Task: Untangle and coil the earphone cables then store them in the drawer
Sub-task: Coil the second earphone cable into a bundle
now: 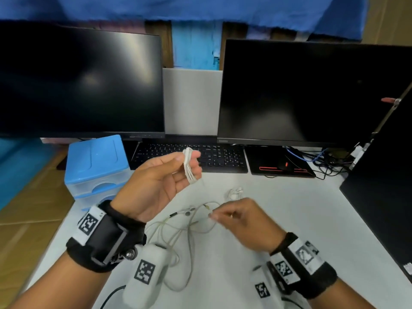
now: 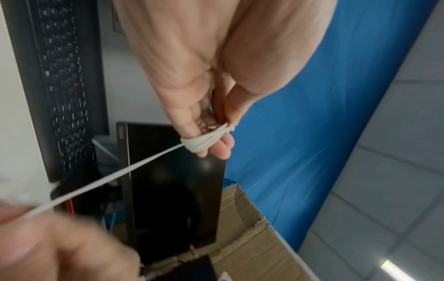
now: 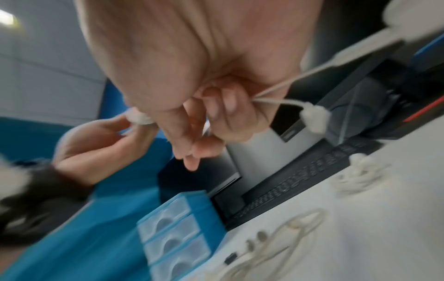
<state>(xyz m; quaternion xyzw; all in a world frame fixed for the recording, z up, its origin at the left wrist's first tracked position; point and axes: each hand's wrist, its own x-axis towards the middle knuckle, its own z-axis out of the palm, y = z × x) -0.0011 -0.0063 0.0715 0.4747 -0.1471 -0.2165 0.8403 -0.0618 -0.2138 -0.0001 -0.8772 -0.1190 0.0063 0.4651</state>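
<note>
White earphone cable [image 1: 190, 166] is wound in several turns around the fingers of my left hand [image 1: 160, 181], which I hold raised, palm toward me, above the near edge of the black keyboard [image 1: 218, 157]. In the left wrist view the turns [image 2: 204, 141] sit close to the fingertips, with my thumb against them, and one strand [image 2: 115, 175] runs taut from the coil to my right hand [image 2: 48, 247], blurred at the lower left. My right hand [image 1: 243, 221] hovers low over the white table [image 1: 301, 219], its fingers curled and pinching that strand; the right wrist view shows the cable passing between thumb and fingers [image 3: 223, 106], with a blurred white earbud [image 3: 314, 118] hanging just beyond them.

On the table between my wrists lies a second, loose earphone set [image 1: 189, 221], its cable in open loops and its two earbuds [image 1: 189, 211] side by side. Farther off, just beyond my right hand, rests a small coiled earphone bundle [image 1: 234, 193].

At the left edge of the table stands a blue drawer unit [image 1: 95, 166] with translucent fronts; the right wrist view shows three stacked drawers [image 3: 173, 241], all pushed in. Two dark monitors [image 1: 80, 83] stand at the far side behind the keyboard, and a black mouse pad [image 1: 267, 161] with a mouse lies to the keyboard's right.
</note>
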